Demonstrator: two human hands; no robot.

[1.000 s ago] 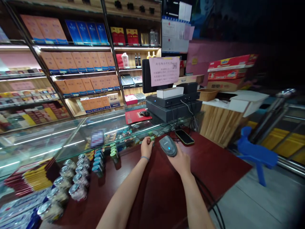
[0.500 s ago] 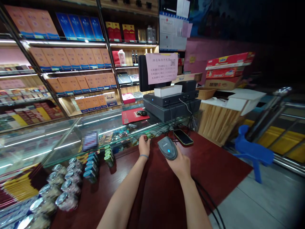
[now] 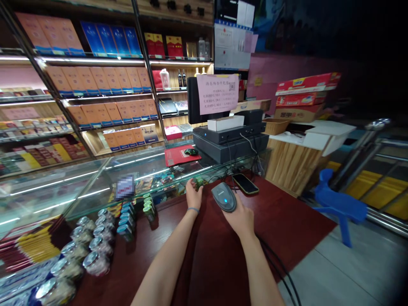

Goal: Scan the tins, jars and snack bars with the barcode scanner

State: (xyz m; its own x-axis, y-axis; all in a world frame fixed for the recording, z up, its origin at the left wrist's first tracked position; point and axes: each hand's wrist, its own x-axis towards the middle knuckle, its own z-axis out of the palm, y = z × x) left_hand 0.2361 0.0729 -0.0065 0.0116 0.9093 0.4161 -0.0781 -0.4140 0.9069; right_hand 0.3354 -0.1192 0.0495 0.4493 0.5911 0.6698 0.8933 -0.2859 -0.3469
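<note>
The right grip [image 3: 240, 219] is closed round the scanner [image 3: 223, 198], held over the bench [image 3: 287, 212] with its head forward; the left grip [image 3: 193, 196] is partly open, thumb apart from curled fingers, at a green tin [image 3: 199, 182] near the glass case [image 3: 92, 180]; whether it has firm hold, I cannot tell. A gap parts the left grip from the scanner; the phone [image 3: 245, 183] lies just beyond the scanner, limiting room ahead; rightward the bench runs on to its slanting edge, with tiled floor [image 3: 331, 263] and a stool [image 3: 341, 199] past it. The scanner is dark grey, rounded, with a lit blue spot on top; the tin is small and green, its detail too blurred to tell. The bench is smooth, reddish-brown, faintly shiny; black cables [image 3: 277, 259] curve beside the right forearm; to the left stand green tins [image 3: 148, 206], blue tins [image 3: 126, 221] and round, silver-lidded jars [image 3: 97, 255]; the stool is blue; the till [image 3: 229, 146] is dark and boxy, beyond the phone.
</note>
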